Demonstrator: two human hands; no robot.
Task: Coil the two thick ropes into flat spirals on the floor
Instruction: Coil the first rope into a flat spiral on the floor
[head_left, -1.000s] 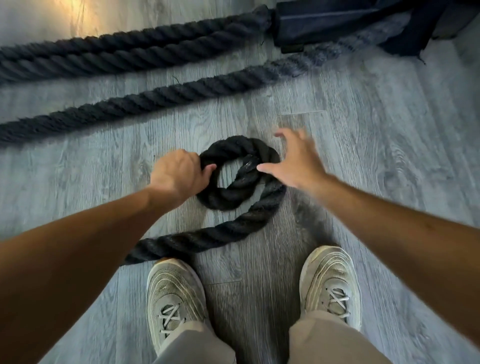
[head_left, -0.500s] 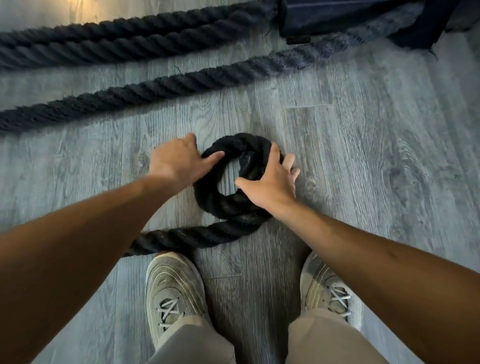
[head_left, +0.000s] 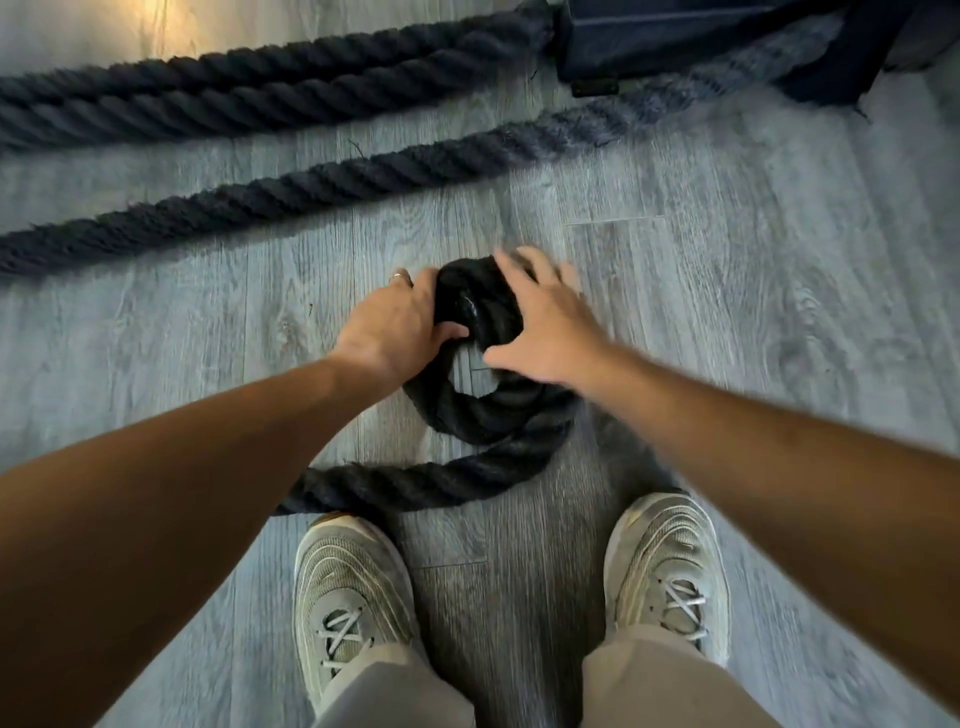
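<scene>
Since the frame half a second earlier, both hands have shifted to the far arc of the loop: the right hand (head_left: 545, 325), formerly lying on the near right of the ring, now lies across its far right, and the left hand (head_left: 397, 325) has closed in beside it.

Coiled rope (head_left: 488, 405): a thick, black, twisted-strand rope forming one small round loop on the floor between the hands, with a bare patch of floor visible through its centre. Its tail (head_left: 415, 480) curves from the near right of the loop away to the left, passing just beyond the left shoe (head_left: 353, 587). The surface is fuzzy and matte; a smoother, slightly shiny wrapped end (head_left: 470, 312) shows between the two hands.

Left hand: fingers curled over the far left of the loop, thumb pressed inward, gripping the rope. A ring (head_left: 400, 276) sits on one finger.

Right hand: fingers spread and fairly straight, pressing on the loop; motion blur obscures the fingertips.

Far field: further lengths of thick rope (head_left: 291, 192) lie in long diagonal runs, frayed and hairy. A dark fabric object (head_left: 701, 36) occupies the far right.

Floor (head_left: 753, 312): grey wood-grain planks.
</scene>
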